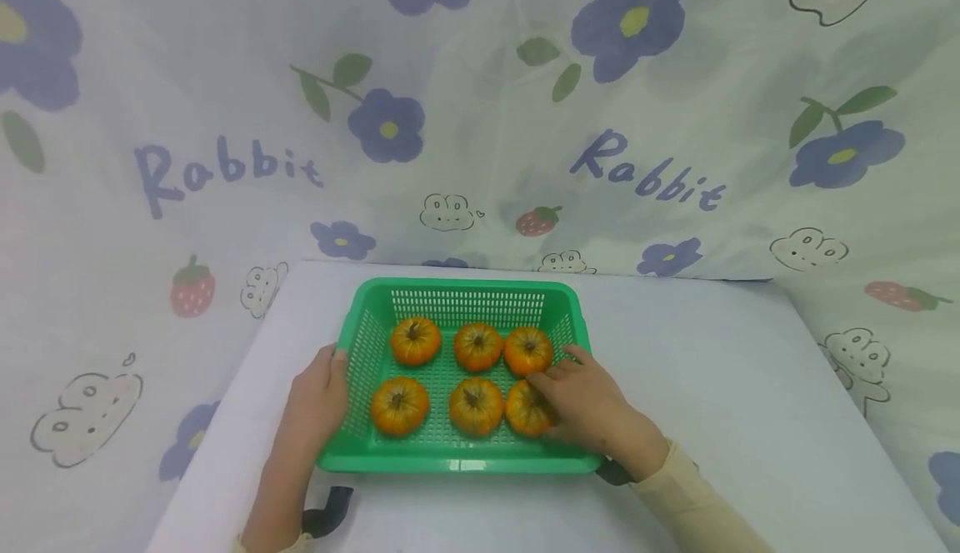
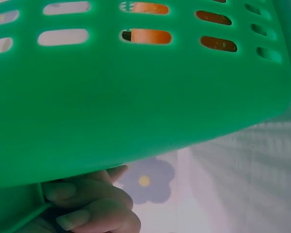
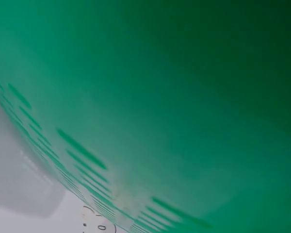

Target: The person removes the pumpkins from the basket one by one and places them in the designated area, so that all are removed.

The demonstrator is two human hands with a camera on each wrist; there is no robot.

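A green plastic basket point(image 1: 457, 463) stands on the white table with several small orange pumpkins in it, set in two rows. My left hand point(image 1: 318, 395) grips the basket's left rim. In the left wrist view, its curled fingers point(image 2: 99, 213) show below the green rim. My right hand point(image 1: 588, 399) reaches over the right side into the basket and holds the front right pumpkin point(image 1: 525, 410), covering its right part. Just beyond that hand lies the back right pumpkin point(image 1: 528, 351). Only the basket's slotted wall point(image 3: 136, 121) fills the right wrist view, where the right fingers are hidden.
The front left pumpkin point(image 1: 400, 407), front middle pumpkin point(image 1: 476, 407), back left pumpkin point(image 1: 416, 341) and back middle pumpkin point(image 1: 477, 347) sit apart from the hands. The white tabletop point(image 1: 712, 370) extends to the right. Behind it hangs a patterned cloth point(image 1: 487, 128).
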